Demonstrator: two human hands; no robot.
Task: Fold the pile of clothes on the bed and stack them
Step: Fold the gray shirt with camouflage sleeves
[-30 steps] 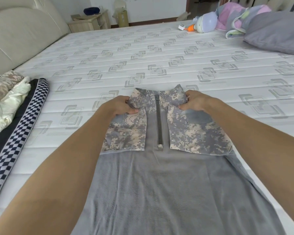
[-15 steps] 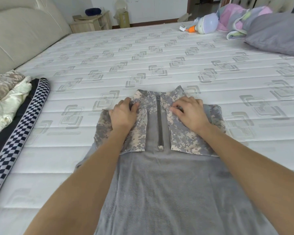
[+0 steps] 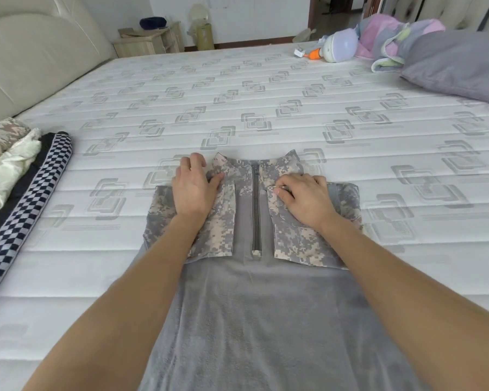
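On the bed (image 3: 266, 88), directly in front of you, lies the grey shirt (image 3: 254, 320) with camouflage shoulder panels, front up, its zipper (image 3: 256, 213) running down the centre and its collar pointing away from you. Your left hand (image 3: 194, 190) rests flat on the left camouflage panel, fingers relaxed and extended, fingertips reaching past the collar edge onto the mattress: a released grip. Your right hand (image 3: 304, 200) lies on the right panel with fingers curled, pinching a small fold of fabric just beside the zipper. At far left, the pile of clothes (image 3: 9, 156) sits on a checkered dark garment (image 3: 26, 204). A grey pillow (image 3: 458, 63) occupies the far right corner.
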